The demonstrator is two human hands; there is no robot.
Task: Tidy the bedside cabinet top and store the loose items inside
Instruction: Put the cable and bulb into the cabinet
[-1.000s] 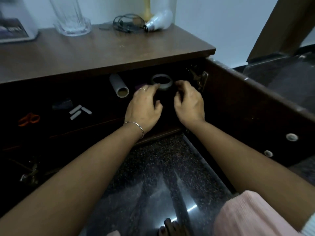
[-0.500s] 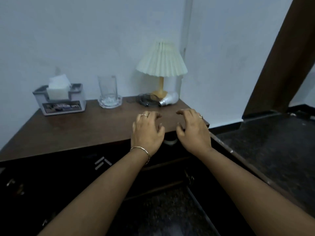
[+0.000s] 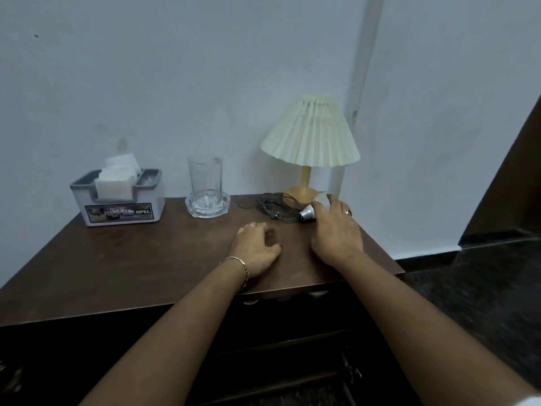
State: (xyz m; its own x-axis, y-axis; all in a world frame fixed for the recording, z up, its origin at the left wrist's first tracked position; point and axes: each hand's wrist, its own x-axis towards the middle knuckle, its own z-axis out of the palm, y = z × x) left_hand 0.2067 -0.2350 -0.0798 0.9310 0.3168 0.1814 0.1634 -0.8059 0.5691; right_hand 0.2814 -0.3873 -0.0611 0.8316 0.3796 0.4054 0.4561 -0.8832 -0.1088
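My right hand (image 3: 336,230) lies over a white light bulb (image 3: 306,214) at the back right of the brown cabinet top (image 3: 146,265). Only the bulb's metal base and a sliver of white show past my fingers, which spread over it. My left hand (image 3: 254,249) rests on the wood near the middle with its fingers loosely curled and nothing in it. A tangled black earphone cable (image 3: 272,208) lies just left of the bulb. Below the top, the open cabinet interior (image 3: 292,347) is dark, so its contents are barely visible.
A cream pleated lamp (image 3: 310,133) stands at the back right corner. A tall glass (image 3: 205,180) sits on a clear dish, and a grey tissue box (image 3: 117,200) stands at the back left. The dark stone floor (image 3: 483,288) lies to the right.
Both hands left the tape roll inside the cabinet and rose to the top. My right hand then reached back right onto the bulb, and my view lifted.
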